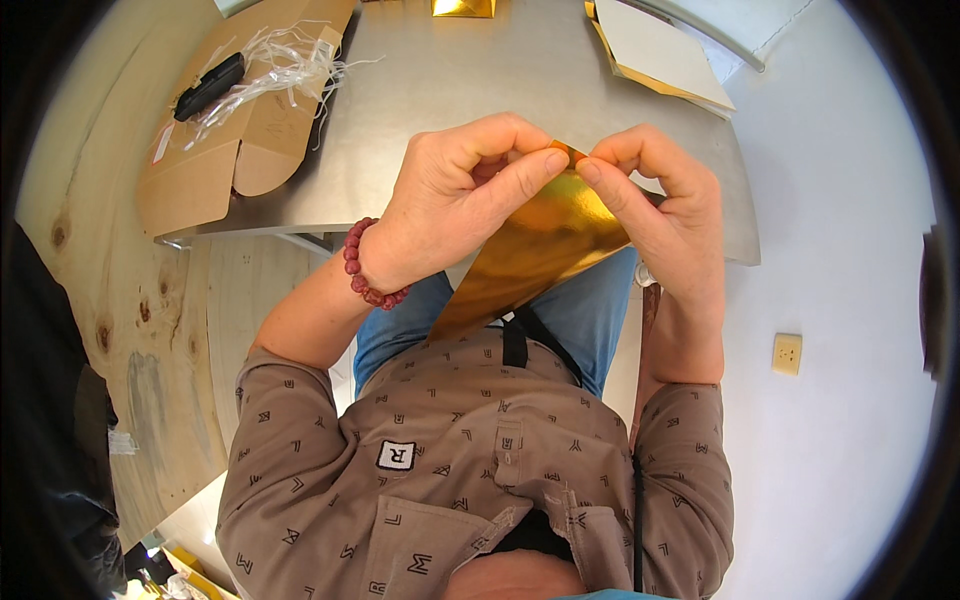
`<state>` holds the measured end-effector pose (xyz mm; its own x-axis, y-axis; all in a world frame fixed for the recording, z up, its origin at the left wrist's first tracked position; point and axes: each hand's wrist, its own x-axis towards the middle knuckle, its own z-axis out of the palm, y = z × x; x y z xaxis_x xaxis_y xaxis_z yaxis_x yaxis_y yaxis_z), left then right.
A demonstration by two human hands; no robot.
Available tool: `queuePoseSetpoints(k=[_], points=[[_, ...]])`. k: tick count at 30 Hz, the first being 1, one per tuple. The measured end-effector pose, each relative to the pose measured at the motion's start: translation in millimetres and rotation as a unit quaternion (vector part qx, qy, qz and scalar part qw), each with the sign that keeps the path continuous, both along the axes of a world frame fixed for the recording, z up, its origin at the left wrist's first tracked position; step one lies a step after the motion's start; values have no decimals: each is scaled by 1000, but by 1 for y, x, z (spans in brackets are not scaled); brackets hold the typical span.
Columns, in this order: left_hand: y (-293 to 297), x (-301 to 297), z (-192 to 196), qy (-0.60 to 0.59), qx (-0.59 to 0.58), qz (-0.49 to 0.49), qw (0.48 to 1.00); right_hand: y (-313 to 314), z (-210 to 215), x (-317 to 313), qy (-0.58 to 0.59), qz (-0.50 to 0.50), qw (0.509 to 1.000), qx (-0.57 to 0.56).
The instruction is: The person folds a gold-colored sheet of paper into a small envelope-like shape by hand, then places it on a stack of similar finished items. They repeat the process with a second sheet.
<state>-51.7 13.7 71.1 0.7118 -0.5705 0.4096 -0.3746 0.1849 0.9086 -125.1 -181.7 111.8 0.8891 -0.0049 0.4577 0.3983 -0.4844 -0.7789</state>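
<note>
A shiny gold foil sheet hangs from my fingertips over my lap, at the near edge of the table. My left hand pinches its top edge between thumb and forefinger. Close beside it, my right hand pinches the same edge, the two thumbs a small gap apart. A short strip of gold shows between the fingertips. Whether the piece is a single layer or a folded bag, I cannot tell. Its lower end reaches down to my shirt.
On the grey metal table, a flattened cardboard box lies at the left with clear plastic strands and a black object on it. A gold piece sits at the far edge. White sheets are stacked far right, near the wall.
</note>
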Motion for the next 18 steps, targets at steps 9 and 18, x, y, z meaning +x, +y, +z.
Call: queuePoseSetpoints(k=[9, 18], points=[[-10, 0, 0, -76, -58, 84, 992, -5, 2, -2, 51, -2, 998, 42], [-11, 4, 12, -112, -61, 176, 976, -19, -7, -2, 51, 90, 966, 236]])
